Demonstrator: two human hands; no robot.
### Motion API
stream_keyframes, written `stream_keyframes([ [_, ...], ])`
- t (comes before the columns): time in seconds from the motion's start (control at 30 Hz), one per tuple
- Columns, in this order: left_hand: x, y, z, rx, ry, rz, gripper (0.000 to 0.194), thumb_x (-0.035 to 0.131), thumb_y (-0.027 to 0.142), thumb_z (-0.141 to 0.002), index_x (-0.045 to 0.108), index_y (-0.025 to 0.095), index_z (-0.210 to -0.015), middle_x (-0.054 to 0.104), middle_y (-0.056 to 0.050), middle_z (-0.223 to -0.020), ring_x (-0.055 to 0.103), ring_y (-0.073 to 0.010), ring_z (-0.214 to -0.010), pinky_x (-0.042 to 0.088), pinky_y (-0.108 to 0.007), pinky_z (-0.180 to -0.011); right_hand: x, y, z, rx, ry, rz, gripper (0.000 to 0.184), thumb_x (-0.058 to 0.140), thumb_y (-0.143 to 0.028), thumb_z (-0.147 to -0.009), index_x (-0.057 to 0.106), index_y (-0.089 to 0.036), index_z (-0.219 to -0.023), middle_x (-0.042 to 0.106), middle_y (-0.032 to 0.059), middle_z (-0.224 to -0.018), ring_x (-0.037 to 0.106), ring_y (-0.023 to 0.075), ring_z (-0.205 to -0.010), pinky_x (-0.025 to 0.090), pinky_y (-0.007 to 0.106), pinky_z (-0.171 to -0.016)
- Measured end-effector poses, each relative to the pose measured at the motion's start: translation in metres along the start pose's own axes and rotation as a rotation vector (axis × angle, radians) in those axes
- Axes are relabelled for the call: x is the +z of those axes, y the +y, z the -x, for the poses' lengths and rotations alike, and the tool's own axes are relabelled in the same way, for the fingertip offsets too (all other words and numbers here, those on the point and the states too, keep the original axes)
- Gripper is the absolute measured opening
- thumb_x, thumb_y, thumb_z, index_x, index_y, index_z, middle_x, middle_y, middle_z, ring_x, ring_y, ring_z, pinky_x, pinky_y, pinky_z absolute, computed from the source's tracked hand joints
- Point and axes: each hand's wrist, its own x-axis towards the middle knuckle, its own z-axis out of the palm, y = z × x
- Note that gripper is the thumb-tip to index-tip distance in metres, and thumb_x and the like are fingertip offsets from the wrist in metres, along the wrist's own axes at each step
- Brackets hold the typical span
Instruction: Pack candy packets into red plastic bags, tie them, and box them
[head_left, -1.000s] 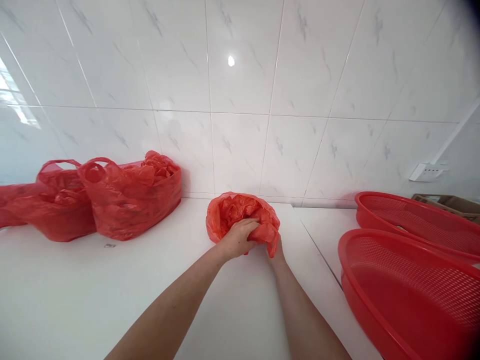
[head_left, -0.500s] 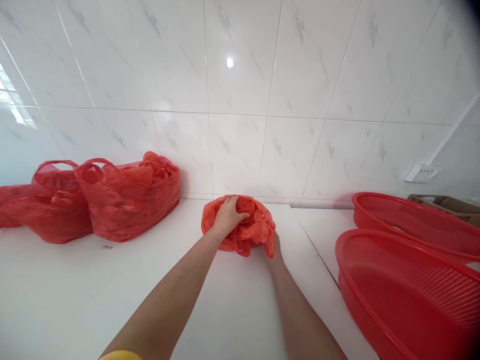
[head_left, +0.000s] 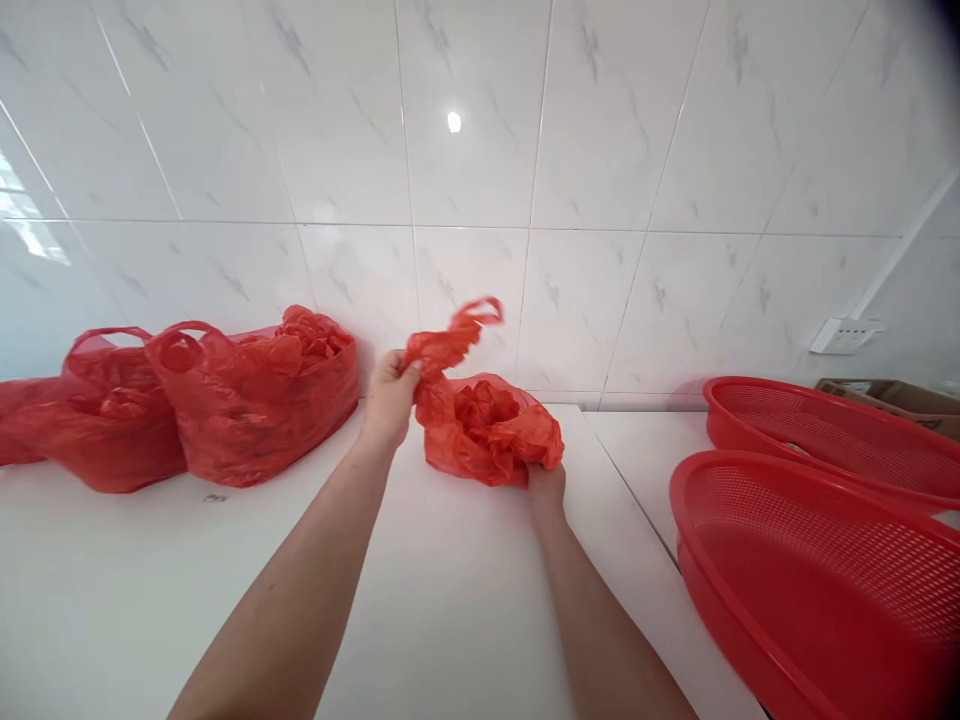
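Note:
A crumpled red plastic bag (head_left: 491, 440) with bunched film in its opening sits on the white tabletop. My left hand (head_left: 391, 398) is closed on a gathered part of the bag at its upper left, thumb on top. From that grip a twisted handle loop sticks up to the right, slightly blurred. My right hand (head_left: 547, 488) is at the bag's lower right edge, gripping it there; its fingers are mostly hidden by the film.
Two full red plastic bags, a larger one (head_left: 262, 410) and another (head_left: 120, 420), stand at the left by the tiled wall. Red perforated baskets (head_left: 720, 590) lie at the right, with a cardboard box (head_left: 892, 400) behind. A wall socket (head_left: 844, 336) is above them.
My left hand has come out of the bag's opening and moved up and left, pulling a handle section with it. The right hand stays at the bag's right side, slightly higher.

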Motion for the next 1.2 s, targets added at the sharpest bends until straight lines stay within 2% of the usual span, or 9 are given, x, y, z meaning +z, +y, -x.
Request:
stream_keyframes([
  [0.1,-0.022,0.010,0.000,0.005,0.166,0.231,0.020,0.065,0.029,-0.070,0.052,0.018,-0.081,0.056,0.002,-0.076,0.054,-0.0104,-0.065,0.044,-0.023,-0.060,0.000,-0.007,0.002,0.052,0.043,-0.005,0.042,0.063,-0.044,-0.072,0.063,-0.019,-0.106,0.066,0.0093,-0.106,0.062,0.0273,-0.090,0.051,0.038,-0.069],
  [0.23,-0.045,0.001,0.023,-0.086,0.161,0.237,0.023,0.070,0.025,-0.065,0.053,0.017,-0.079,0.057,0.002,-0.075,0.055,-0.0095,-0.066,0.044,-0.022,-0.063,0.002,-0.015,0.006,0.066,0.068,-0.050,0.045,0.061,-0.045,-0.074,0.060,-0.020,-0.112,0.064,0.0089,-0.111,0.061,0.0266,-0.096,0.051,0.038,-0.074],
  [0.37,-0.058,-0.030,0.057,-0.238,0.101,0.146,0.027,0.071,0.027,-0.063,0.051,0.018,-0.078,0.058,0.004,-0.071,0.055,-0.0102,-0.062,0.042,-0.022,-0.059,0.001,-0.017,0.005,0.056,0.081,-0.095,0.049,0.061,-0.047,-0.075,0.058,-0.022,-0.117,0.061,0.0082,-0.120,0.058,0.0255,-0.105,0.051,0.037,-0.082],
  [0.6,-0.048,-0.074,0.106,-0.471,-0.056,0.061,0.029,0.071,0.031,-0.063,0.046,0.018,-0.072,0.059,0.003,-0.067,0.055,-0.0114,-0.057,0.041,-0.024,-0.056,-0.003,-0.004,-0.003,0.233,-0.162,-0.263,0.084,0.056,-0.055,-0.077,0.013,-0.030,-0.146,0.040,0.0105,-0.143,0.056,0.0213,-0.114,0.052,0.035,-0.081],
  [0.73,-0.038,-0.082,0.123,-0.509,-0.132,-0.005,0.030,0.072,0.038,-0.066,0.053,0.017,-0.078,0.064,-0.001,-0.076,0.060,-0.0157,-0.068,0.047,-0.030,-0.066,-0.001,0.003,0.001,0.163,-0.051,-0.080,0.081,0.062,-0.055,-0.073,0.025,-0.028,-0.140,0.051,0.0117,-0.129,0.063,0.0192,-0.095,0.054,0.031,-0.070],
  [0.83,-0.034,-0.085,0.132,-0.415,-0.197,-0.154,0.033,0.068,0.041,-0.070,0.060,0.018,-0.093,0.064,-0.006,-0.099,0.061,-0.0182,-0.084,0.048,-0.033,-0.079,-0.002,0.003,0.009,0.159,-0.018,0.006,0.052,0.058,-0.058,-0.075,0.052,-0.021,-0.111,0.063,0.0052,-0.091,0.061,0.0154,-0.066,0.050,0.027,-0.056],
  [0.9,-0.032,-0.086,0.138,-0.293,-0.275,-0.286,0.037,0.062,0.041,-0.076,0.060,0.021,-0.107,0.057,-0.008,-0.117,0.059,-0.0189,-0.095,0.049,-0.034,-0.085,-0.003,0.001,0.017,0.144,-0.106,0.034,0.042,0.054,-0.059,-0.077,0.058,-0.019,-0.089,0.060,0.0014,-0.072,0.055,0.0132,-0.054,0.046,0.026,-0.050],
  [1.1,-0.026,-0.081,0.150,-0.025,-0.525,-0.467,0.042,0.059,0.030,-0.079,0.059,0.027,-0.120,0.054,-0.007,-0.124,0.053,-0.0224,-0.111,0.049,-0.036,-0.090,0.000,-0.014,0.048,0.027,-0.385,0.124,0.038,0.066,-0.041,-0.069,0.062,-0.022,-0.102,0.065,0.0019,-0.088,0.058,0.0159,-0.071,0.048,0.028,-0.063],
  [1.2,-0.027,-0.083,0.150,-0.040,-0.517,-0.442,0.036,0.057,0.027,-0.079,0.064,0.028,-0.115,0.057,-0.006,-0.122,0.055,-0.0218,-0.110,0.048,-0.035,-0.092,0.001,-0.017,0.056,0.003,-0.388,0.213,0.017,0.061,-0.030,-0.068,0.064,-0.021,-0.082,0.064,-0.0012,-0.073,0.054,0.0144,-0.062,0.045,0.025,-0.058],
])
